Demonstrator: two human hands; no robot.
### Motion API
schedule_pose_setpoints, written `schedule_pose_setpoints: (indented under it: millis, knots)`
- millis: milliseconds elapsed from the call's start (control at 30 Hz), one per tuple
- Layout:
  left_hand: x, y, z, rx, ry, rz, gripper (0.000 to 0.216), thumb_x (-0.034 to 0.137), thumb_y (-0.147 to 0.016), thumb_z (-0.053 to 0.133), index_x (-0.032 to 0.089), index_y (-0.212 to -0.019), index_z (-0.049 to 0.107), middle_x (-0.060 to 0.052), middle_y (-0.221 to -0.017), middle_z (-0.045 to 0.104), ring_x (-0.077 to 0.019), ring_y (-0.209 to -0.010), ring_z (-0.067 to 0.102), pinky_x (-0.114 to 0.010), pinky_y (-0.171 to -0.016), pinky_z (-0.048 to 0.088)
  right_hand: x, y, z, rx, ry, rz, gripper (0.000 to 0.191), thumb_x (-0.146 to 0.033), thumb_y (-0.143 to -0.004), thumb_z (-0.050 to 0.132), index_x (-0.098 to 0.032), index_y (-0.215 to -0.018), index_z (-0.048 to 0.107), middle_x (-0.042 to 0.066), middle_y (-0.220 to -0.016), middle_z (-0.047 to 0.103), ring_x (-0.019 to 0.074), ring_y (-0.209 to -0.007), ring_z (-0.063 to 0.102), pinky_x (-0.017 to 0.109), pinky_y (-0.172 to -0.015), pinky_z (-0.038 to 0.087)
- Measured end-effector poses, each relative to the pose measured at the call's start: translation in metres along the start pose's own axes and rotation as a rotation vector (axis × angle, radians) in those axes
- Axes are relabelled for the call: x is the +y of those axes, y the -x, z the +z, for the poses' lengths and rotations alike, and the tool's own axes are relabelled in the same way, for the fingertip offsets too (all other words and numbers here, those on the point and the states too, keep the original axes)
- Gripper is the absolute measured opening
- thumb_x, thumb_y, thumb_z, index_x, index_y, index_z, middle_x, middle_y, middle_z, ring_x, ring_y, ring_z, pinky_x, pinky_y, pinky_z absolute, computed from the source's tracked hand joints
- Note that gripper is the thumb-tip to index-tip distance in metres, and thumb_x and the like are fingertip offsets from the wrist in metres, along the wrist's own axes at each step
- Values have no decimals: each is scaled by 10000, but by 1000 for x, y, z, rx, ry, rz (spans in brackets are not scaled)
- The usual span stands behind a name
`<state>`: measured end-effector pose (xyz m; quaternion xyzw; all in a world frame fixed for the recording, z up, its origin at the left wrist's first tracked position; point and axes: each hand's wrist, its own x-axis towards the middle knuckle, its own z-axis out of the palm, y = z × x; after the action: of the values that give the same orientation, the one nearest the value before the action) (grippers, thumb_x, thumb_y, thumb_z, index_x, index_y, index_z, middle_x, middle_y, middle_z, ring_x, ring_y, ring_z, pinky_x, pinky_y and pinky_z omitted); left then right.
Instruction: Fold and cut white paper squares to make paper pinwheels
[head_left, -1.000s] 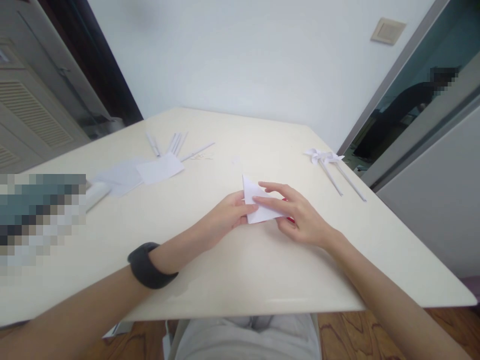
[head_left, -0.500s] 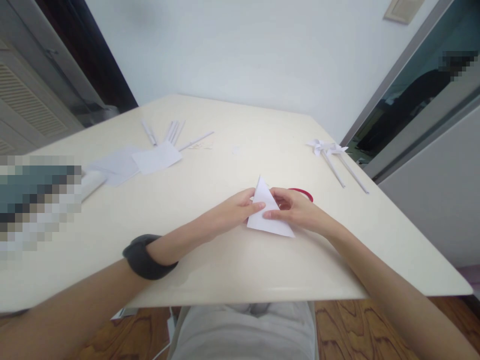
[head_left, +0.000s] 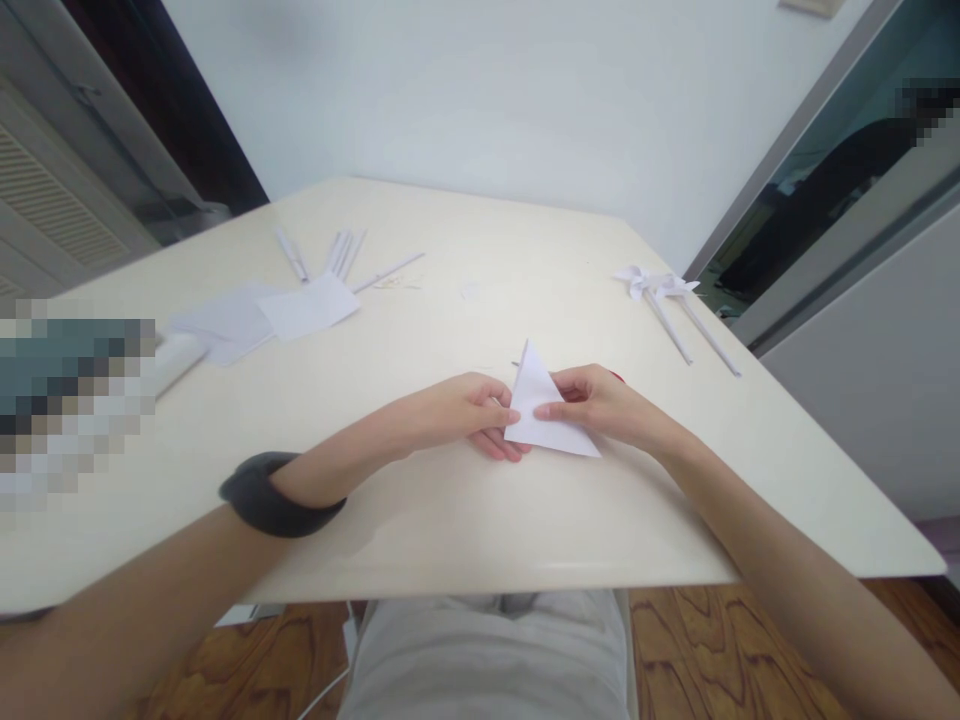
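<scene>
A white paper folded into a triangle (head_left: pixel 544 412) sits tilted just above the cream table (head_left: pixel 465 520), its point aimed away from me. My left hand (head_left: pixel 469 415) pinches its left edge, thumb on top and fingers curled beneath. My right hand (head_left: pixel 596 405) pinches the right side, thumb on the paper's face. A dark band circles my left wrist. A sliver of something red (head_left: pixel 616 377) shows behind my right hand; most of it is hidden.
Loose white paper squares (head_left: pixel 277 312) and several rolled paper sticks (head_left: pixel 341 258) lie at the far left. Two finished paper pinwheels on sticks (head_left: pixel 667 300) lie at the far right. A white roll (head_left: pixel 180 358) rests near the left edge. A doorway opens on the right.
The paper triangle has turned and tilted up between both hands, its point now away from me. My right hand has closed over the red object that showed half a second ago.
</scene>
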<state>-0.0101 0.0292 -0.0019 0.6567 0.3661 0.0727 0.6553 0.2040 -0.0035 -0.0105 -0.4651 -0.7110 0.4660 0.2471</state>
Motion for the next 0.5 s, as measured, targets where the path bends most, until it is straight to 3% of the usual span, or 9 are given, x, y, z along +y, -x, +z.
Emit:
schedule_pose_setpoints:
  millis: [100,367,500]
  knots:
    - [2,1,2,22,-10,-5,233,288,-848,622,182,-691,488,-69,-758,769,-249,-869,736,-357,-783,579,0,0,0,-3,-5,11,222,-373,-803,629,-162,-733,631,25,-768,655,176,-678,582,277,-585,423]
    - [2,1,-1,-22,-39,3,155,195,-753,705,182,-787,555,-75,-869,779,-257,-902,727,-370,-820,571,-2,2,-1,19,-16,44,195,-350,-787,641,-170,-714,620,14,-726,630,173,-657,566,272,-565,406]
    - [3,0,0,12,-33,6,187,217,-788,667,194,-696,506,-66,-810,780,-257,-866,735,-371,-787,580,0,0,-1,39,-35,40,207,-355,-797,627,-171,-703,616,9,-725,620,157,-637,543,261,-556,389]
